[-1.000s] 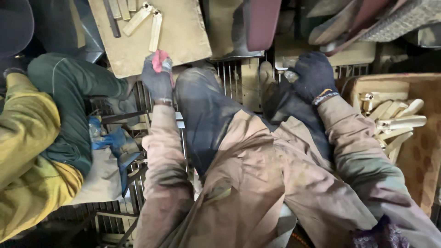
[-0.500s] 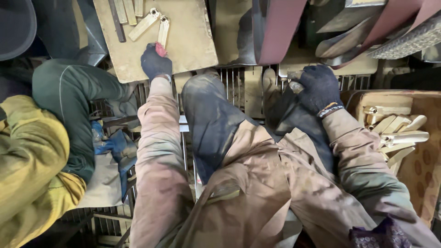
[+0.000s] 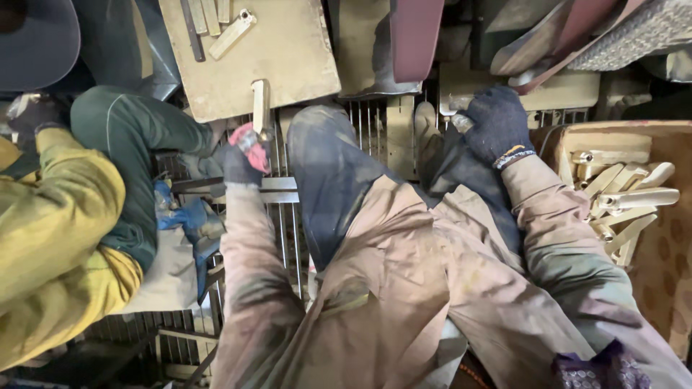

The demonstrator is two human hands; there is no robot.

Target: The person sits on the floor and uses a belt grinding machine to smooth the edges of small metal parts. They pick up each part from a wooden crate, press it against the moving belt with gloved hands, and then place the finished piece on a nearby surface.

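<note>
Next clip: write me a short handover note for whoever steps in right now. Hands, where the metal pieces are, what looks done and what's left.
Left hand: gloved, closed on one pale metal piece, at the near edge of the tan board.
Right hand: gloved, resting by the sanding belt; whether it grips anything is unclear.
Done: three similar pieces lie on the board's far end.
Left: a box at the right holds a pile of pieces.
</note>
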